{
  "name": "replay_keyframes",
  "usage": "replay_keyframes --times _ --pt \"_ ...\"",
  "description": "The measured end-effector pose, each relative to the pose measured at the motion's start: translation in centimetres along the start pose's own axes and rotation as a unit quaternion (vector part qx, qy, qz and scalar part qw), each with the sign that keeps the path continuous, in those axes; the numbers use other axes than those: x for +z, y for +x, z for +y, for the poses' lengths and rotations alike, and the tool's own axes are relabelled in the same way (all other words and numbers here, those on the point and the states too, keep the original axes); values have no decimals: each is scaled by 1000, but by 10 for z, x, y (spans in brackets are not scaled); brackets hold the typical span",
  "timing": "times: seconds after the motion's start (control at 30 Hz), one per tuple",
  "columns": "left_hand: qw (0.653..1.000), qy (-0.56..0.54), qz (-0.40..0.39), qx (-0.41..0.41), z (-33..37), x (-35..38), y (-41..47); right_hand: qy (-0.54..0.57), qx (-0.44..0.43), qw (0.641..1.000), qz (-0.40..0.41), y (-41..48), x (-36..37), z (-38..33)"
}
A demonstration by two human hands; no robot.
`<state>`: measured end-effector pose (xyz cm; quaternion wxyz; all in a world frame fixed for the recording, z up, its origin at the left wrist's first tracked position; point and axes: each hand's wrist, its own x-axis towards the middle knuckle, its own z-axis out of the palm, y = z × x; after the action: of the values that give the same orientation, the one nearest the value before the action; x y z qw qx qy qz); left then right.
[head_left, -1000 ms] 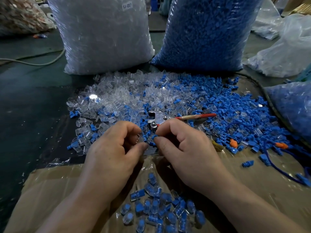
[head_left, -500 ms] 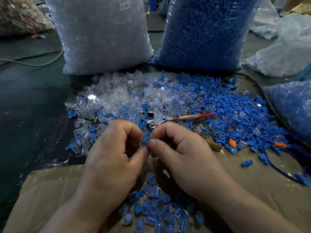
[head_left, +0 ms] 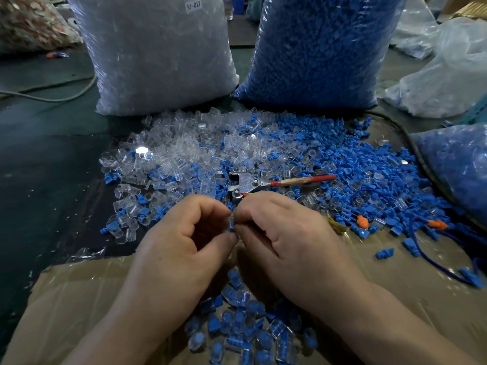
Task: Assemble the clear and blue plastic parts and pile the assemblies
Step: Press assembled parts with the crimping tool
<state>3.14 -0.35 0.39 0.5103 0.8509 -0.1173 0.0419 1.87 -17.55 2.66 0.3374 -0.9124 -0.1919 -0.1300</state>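
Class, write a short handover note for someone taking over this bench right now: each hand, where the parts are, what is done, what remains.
Left hand and right hand: fingertips pinch one small blue piece between them, mostly hidden.
Loose clear and blue parts lie spread beyond the hands; clear-parts sack and blue-parts sack stand behind.
Done: pile of assemblies on the cardboard, under the wrists.
Left: finish this one, drop it on the pile, work through the loose parts.
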Motion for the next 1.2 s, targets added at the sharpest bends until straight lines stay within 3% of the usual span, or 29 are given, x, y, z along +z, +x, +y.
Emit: replay_keyframes --times 0.2,0.3,0.4,0.5,1.0,1.2 --pt "991 -107 -29 -69 -9 0 3 10 -26 1000 -8 0 2 0" --pt "986 -139 -1 -88 -15 0 5 -71 -33 997 -12 1 1 4" --pt "975 -188 31 -109 -20 -1 6 -243 80 965 -52 6 -6 23" --pt "960 -250 21 -126 -19 -2 7 -295 164 935 -111 10 -13 46" --pt "941 -298 14 -163 -1 -3 9 -284 171 927 -175 15 -29 54" --pt "937 -310 26 -158 -1 -3 9 -273 127 947 -107 15 -26 51"
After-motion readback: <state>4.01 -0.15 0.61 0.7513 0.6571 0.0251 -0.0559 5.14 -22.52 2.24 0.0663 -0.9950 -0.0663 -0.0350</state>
